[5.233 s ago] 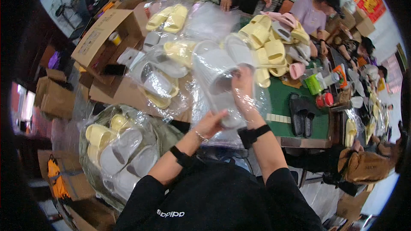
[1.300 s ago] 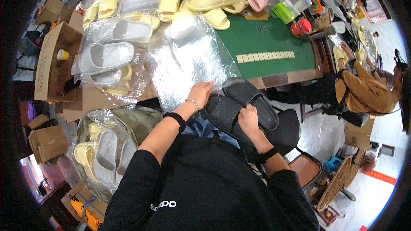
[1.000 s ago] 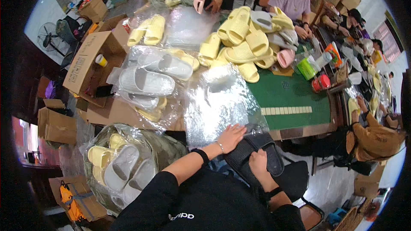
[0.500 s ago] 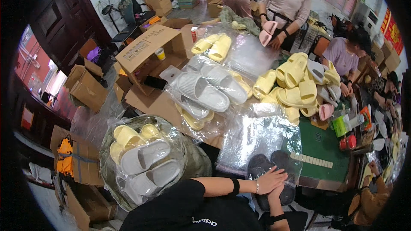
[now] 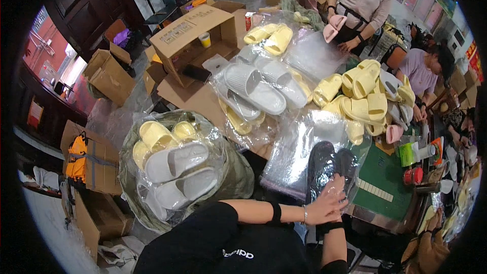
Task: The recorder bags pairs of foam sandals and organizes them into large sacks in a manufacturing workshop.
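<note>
A pair of black slippers lies in a clear plastic bag at the near edge of the table. My right hand reaches up to the lower end of the slippers, its fingers bent over them and partly veiled by the shiny film. Across my right wrist lies my left hand, closed on the near edge of the bag. Where the two hands overlap, some of the fingers are hidden. More flat clear bags appear to lie beneath the slippers.
Bagged grey slippers and a heap of yellow slippers cover the table beyond. A green sack holding bagged slippers stands at my left. An open carton sits farther back. Another person holds pink slippers across the table.
The black slippers have moved away from me, farther over the bag. My right hand has reached forward with them, and my left has shifted slightly. The view has turned a little.
</note>
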`<act>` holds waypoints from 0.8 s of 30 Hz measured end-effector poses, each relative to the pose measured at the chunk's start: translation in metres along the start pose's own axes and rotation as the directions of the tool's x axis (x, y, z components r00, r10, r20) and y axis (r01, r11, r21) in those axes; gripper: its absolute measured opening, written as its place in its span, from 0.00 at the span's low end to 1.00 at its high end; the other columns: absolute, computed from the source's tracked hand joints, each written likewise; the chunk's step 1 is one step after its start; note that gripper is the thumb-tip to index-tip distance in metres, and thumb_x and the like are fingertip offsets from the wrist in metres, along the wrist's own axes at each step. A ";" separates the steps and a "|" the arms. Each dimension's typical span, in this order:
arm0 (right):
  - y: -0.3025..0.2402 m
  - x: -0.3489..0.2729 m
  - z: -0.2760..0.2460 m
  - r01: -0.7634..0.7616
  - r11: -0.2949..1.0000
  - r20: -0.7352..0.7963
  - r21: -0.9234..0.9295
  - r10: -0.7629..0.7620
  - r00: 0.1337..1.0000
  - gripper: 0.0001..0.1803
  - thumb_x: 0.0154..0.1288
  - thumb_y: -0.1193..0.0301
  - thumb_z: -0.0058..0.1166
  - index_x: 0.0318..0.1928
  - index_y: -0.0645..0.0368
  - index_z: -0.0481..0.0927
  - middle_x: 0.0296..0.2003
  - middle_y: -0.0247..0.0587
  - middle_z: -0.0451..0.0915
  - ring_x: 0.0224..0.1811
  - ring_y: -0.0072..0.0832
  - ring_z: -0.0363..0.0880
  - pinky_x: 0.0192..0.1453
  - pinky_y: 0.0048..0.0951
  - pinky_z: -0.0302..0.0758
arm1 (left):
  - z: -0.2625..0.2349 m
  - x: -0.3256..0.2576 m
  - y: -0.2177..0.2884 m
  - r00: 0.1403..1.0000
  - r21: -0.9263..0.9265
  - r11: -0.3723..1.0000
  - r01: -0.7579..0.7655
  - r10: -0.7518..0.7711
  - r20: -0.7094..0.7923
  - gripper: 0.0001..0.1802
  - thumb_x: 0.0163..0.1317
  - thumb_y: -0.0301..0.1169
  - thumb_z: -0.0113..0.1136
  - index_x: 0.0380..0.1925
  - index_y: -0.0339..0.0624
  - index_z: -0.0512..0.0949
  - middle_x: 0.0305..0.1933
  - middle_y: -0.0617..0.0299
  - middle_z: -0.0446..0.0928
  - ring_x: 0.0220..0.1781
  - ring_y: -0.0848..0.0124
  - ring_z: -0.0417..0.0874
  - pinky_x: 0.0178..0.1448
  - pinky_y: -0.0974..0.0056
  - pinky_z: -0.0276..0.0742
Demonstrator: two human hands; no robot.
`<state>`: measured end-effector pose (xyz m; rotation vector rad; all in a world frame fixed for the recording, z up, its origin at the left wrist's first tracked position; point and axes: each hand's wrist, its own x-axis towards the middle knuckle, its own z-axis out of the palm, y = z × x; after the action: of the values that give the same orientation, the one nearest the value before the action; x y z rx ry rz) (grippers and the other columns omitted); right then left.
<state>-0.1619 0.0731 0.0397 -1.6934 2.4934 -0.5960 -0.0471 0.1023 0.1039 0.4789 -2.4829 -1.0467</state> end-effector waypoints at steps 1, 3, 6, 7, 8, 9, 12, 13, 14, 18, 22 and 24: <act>-0.004 0.004 0.001 -0.010 0.999 0.000 0.043 0.010 1.000 0.06 0.50 0.76 0.43 0.26 0.65 0.72 0.23 0.57 0.68 0.31 0.50 0.68 0.35 0.43 0.65 | -0.007 0.002 0.002 0.986 0.065 0.993 0.094 -0.084 -0.141 0.36 0.53 0.49 0.42 0.59 0.41 0.51 0.61 0.44 0.49 0.63 0.47 0.46 0.62 0.42 0.33; -0.005 0.009 0.007 -0.044 0.992 0.002 0.116 0.044 0.999 0.05 0.48 0.77 0.43 0.26 0.65 0.72 0.23 0.56 0.67 0.30 0.50 0.67 0.35 0.43 0.64 | -0.038 0.011 -0.014 0.919 0.192 0.926 0.324 -0.259 -0.298 0.42 0.48 0.50 0.47 0.60 0.40 0.47 0.62 0.42 0.45 0.64 0.44 0.40 0.62 0.43 0.34; -0.002 0.020 0.003 -0.024 0.987 0.035 0.162 0.018 0.999 0.05 0.47 0.76 0.43 0.24 0.66 0.72 0.23 0.58 0.68 0.30 0.51 0.67 0.34 0.42 0.64 | -0.027 0.009 -0.073 0.538 -0.161 0.689 0.707 -0.671 -0.511 0.53 0.42 0.53 0.56 0.58 0.31 0.43 0.60 0.36 0.45 0.62 0.41 0.44 0.63 0.49 0.40; 0.000 0.025 0.010 0.021 0.973 -0.020 0.230 -0.017 1.000 0.06 0.47 0.76 0.43 0.25 0.67 0.72 0.23 0.59 0.68 0.30 0.51 0.67 0.34 0.43 0.64 | -0.009 -0.001 -0.102 0.442 -0.295 0.689 0.662 -0.677 -0.588 0.56 0.40 0.54 0.59 0.58 0.28 0.42 0.58 0.33 0.48 0.61 0.46 0.51 0.62 0.55 0.48; 0.007 0.026 0.016 0.056 0.955 -0.075 0.291 -0.036 0.997 0.06 0.47 0.76 0.43 0.25 0.68 0.71 0.23 0.60 0.68 0.29 0.52 0.66 0.34 0.43 0.64 | -0.007 -0.004 -0.110 0.455 -0.571 0.628 0.528 -0.777 -0.434 0.57 0.39 0.55 0.61 0.57 0.25 0.42 0.55 0.33 0.56 0.57 0.52 0.60 0.58 0.58 0.57; 0.011 0.029 0.015 -0.033 0.967 -0.011 0.252 0.037 0.999 0.06 0.47 0.76 0.42 0.25 0.68 0.71 0.24 0.61 0.68 0.30 0.53 0.66 0.35 0.44 0.64 | -0.015 -0.004 -0.104 0.463 -0.730 0.412 0.546 -0.874 -0.147 0.57 0.39 0.53 0.62 0.57 0.25 0.43 0.45 0.39 0.68 0.47 0.59 0.72 0.48 0.62 0.69; 0.022 0.039 0.028 -0.110 0.956 -0.008 0.272 0.117 0.993 0.06 0.47 0.78 0.40 0.25 0.70 0.70 0.25 0.62 0.68 0.30 0.54 0.66 0.37 0.45 0.63 | -0.005 0.004 -0.091 0.605 -0.900 0.012 0.435 -0.744 0.282 0.27 0.49 0.45 0.59 0.40 0.32 0.70 0.25 0.62 0.72 0.23 0.77 0.72 0.27 0.73 0.71; 0.020 0.041 0.024 -0.057 0.946 -0.040 0.319 0.074 0.996 0.06 0.47 0.78 0.40 0.24 0.70 0.70 0.25 0.61 0.68 0.30 0.54 0.66 0.37 0.45 0.63 | -0.010 0.008 -0.083 0.598 -0.900 0.000 0.437 -0.747 0.291 0.27 0.49 0.45 0.59 0.40 0.32 0.70 0.25 0.62 0.72 0.23 0.77 0.72 0.27 0.73 0.71; 0.017 0.045 0.020 0.000 0.930 -0.074 0.367 0.030 0.997 0.06 0.47 0.79 0.40 0.24 0.69 0.70 0.25 0.60 0.69 0.30 0.54 0.66 0.37 0.44 0.63 | -0.017 0.013 -0.075 0.589 -0.874 0.001 0.487 -0.739 0.327 0.21 0.51 0.43 0.58 0.34 0.34 0.71 0.23 0.64 0.71 0.22 0.77 0.72 0.27 0.73 0.71; 0.011 0.065 0.020 -0.071 0.972 0.003 0.223 0.072 0.997 0.05 0.46 0.80 0.39 0.23 0.68 0.70 0.26 0.59 0.69 0.30 0.54 0.66 0.36 0.44 0.63 | 0.009 0.010 -0.092 0.619 -0.847 -0.003 0.531 -0.682 0.390 0.16 0.52 0.41 0.57 0.24 0.38 0.72 0.20 0.66 0.70 0.21 0.78 0.71 0.26 0.73 0.71; 0.002 0.077 0.016 -0.055 0.939 0.043 0.339 0.043 0.998 0.08 0.49 0.80 0.39 0.30 0.67 0.72 0.33 0.63 0.68 0.34 0.54 0.66 0.39 0.44 0.63 | 0.000 0.015 -0.095 0.572 -0.830 0.140 0.540 -0.785 0.240 0.18 0.51 0.43 0.57 0.26 0.35 0.72 0.19 0.65 0.70 0.20 0.77 0.70 0.22 0.71 0.69; 0.004 0.075 0.009 0.385 0.863 0.052 0.326 -0.423 0.905 0.20 0.51 0.77 0.43 0.48 0.66 0.66 0.43 0.65 0.64 0.47 0.54 0.63 0.50 0.40 0.62 | -0.008 0.015 -0.099 0.515 -0.821 0.172 0.545 -0.841 0.166 0.20 0.51 0.44 0.57 0.26 0.34 0.72 0.19 0.64 0.71 0.19 0.76 0.70 0.22 0.71 0.68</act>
<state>-0.1924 0.0044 0.0420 -2.0574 1.8427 -0.8342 -0.0411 0.0249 0.0394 1.4322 -1.0731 -2.0720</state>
